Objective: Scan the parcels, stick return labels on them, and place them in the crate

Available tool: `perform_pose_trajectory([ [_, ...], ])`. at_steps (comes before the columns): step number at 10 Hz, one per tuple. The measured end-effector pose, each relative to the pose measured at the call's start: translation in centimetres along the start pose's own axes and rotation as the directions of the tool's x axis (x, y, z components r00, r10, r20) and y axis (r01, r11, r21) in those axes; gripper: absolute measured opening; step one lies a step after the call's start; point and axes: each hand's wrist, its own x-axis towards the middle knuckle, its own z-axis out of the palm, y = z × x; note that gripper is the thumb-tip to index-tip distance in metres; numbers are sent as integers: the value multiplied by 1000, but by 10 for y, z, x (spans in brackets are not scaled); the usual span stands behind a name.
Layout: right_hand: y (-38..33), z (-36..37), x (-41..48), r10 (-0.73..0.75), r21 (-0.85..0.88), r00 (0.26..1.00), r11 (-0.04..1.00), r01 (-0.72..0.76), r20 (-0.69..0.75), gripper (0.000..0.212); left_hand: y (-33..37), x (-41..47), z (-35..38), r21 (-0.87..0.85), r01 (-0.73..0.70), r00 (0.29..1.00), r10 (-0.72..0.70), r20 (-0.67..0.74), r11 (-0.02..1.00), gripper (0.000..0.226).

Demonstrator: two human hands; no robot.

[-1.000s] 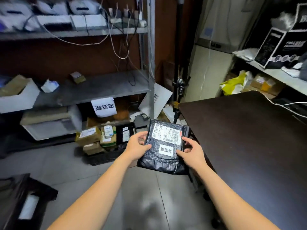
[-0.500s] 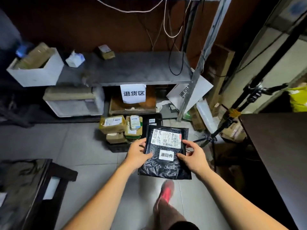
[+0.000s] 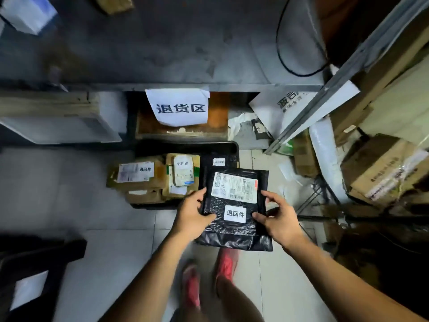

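Note:
A black plastic parcel (image 3: 234, 231) with a white shipping label and a small white return label (image 3: 235, 214) hangs flat between both hands, above the floor. My left hand (image 3: 192, 217) grips its left edge, thumb on top. My right hand (image 3: 279, 219) holds its right edge with the thumb by the return label. Just beyond it, a black crate (image 3: 185, 146) sits on the floor under the shelf. The crate holds several cardboard parcels (image 3: 137, 175) with return labels and another black parcel (image 3: 219, 162).
A grey metal shelf (image 3: 162, 54) overhangs the crate, with a paper sign (image 3: 180, 108) taped to its edge. Cardboard boxes (image 3: 380, 168) and a tripod leg crowd the right. A dark stool (image 3: 34, 270) stands at lower left. My red shoes (image 3: 226, 266) are on the tiled floor.
I have stepped closer to the shelf and the view has tilted down. The parcel, still gripped by both hands, has moved toward the crate and hangs at its near right corner.

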Motion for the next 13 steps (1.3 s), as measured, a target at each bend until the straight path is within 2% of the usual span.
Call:
perform_pose_trajectory([
  [3,73,76,194,-26,-85,1000,996,26,11,64,-77,178,48,49,48,996,-43,-84,998,83],
  [4,93,89,236,-73,-145,997,987,74,17,68,-89,213,70,204,17,989,13,-146,979,79],
  [5,108,95,265,-81,-160,997,984,83,14,70,-93,236,88,278,-2,985,49,-165,961,72],
  [6,118,99,286,-103,-189,994,976,108,34,72,-99,251,102,345,5,982,60,-177,939,64],
  [8,125,119,297,-84,-229,994,969,98,73,72,-112,263,114,473,144,978,-51,-203,869,64],
  [10,130,125,295,-73,-280,990,955,103,118,74,-112,263,128,624,181,965,-14,-262,760,70],
  [12,128,120,289,-75,-322,982,938,127,171,75,-119,257,125,566,107,985,-10,-172,818,61],
  [13,121,115,280,-65,-369,982,921,128,177,73,-119,249,117,535,20,993,46,-111,845,58],
])
